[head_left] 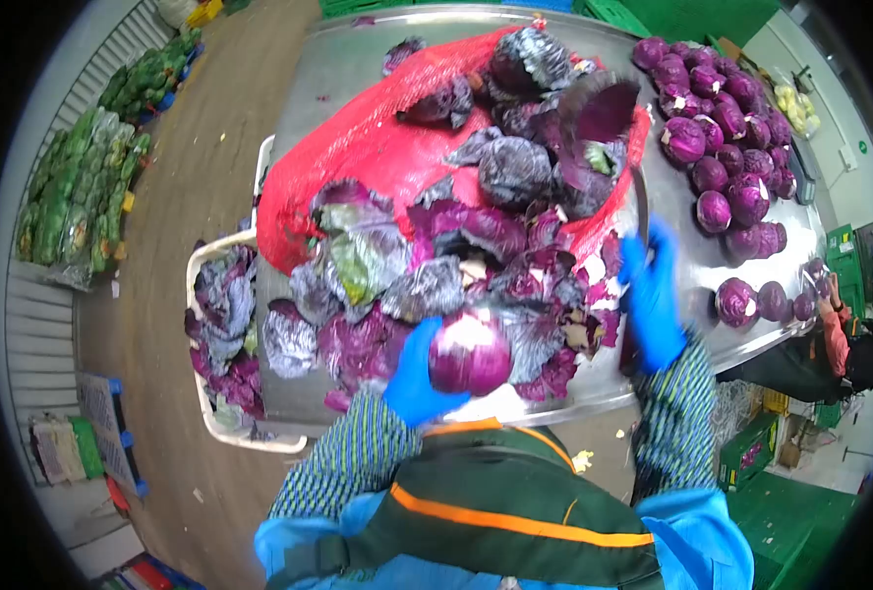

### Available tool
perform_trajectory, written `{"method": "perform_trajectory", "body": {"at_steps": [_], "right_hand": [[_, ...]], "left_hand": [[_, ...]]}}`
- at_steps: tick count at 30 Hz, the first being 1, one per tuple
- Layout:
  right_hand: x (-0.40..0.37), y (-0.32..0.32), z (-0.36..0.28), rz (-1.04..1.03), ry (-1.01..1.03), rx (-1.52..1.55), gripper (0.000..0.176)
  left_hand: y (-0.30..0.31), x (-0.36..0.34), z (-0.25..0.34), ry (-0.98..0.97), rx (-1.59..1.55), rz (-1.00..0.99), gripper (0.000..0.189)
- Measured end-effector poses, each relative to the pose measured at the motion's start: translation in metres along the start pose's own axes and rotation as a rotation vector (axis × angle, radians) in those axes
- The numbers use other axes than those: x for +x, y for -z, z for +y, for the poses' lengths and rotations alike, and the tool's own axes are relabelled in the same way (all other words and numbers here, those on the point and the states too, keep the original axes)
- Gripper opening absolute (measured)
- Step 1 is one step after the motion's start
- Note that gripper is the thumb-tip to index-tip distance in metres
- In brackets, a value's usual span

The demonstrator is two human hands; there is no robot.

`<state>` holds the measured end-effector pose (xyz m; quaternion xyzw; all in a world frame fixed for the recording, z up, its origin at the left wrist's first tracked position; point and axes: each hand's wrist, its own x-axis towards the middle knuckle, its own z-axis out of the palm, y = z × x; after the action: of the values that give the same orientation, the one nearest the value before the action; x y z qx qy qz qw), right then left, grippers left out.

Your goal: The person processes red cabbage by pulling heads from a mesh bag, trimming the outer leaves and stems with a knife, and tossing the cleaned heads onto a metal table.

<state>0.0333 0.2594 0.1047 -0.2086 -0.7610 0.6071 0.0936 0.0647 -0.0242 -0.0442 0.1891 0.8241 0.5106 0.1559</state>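
Observation:
My left hand [415, 379], in a blue glove, grips a trimmed red cabbage [470, 354] at the near edge of a steel table [712, 270]. My right hand [651, 295], also blue-gloved, is closed around a knife [641, 211] whose blade points away from me. Between the hands lies a heap of loose purple outer leaves [436, 285]. Untrimmed cabbages [515, 169] rest on a red net sack [378, 147] at the table's far side.
Several trimmed cabbages [722, 167] lie in rows on the table's right part. A white crate [222, 324] of leaf scraps hangs at the left edge. Bagged green vegetables [78, 192] lie on the floor at left. Another person [844, 344] works at right.

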Motion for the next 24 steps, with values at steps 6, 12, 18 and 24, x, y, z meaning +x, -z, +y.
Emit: {"method": "perform_trajectory", "body": {"at_steps": [6, 12, 18, 24], "right_hand": [[-0.113, -0.045, 0.102, -0.187, -0.224, 0.205, 0.038], [-0.078, -0.019, 0.083, -0.291, 0.111, -0.170, 0.028], [-0.118, -0.025, 0.104, -0.122, -0.391, 0.213, 0.034], [-0.084, -0.004, 0.093, -0.409, 0.084, -0.297, 0.045]], "left_hand": [[-0.028, 0.003, 0.036, 0.081, 0.069, 0.098, 0.112], [-0.035, 0.012, 0.042, 0.084, 0.037, 0.048, 0.105], [-0.027, 0.017, 0.047, 0.110, 0.203, 0.044, 0.105], [-0.032, 0.015, 0.046, 0.118, 0.042, 0.007, 0.102]]}}
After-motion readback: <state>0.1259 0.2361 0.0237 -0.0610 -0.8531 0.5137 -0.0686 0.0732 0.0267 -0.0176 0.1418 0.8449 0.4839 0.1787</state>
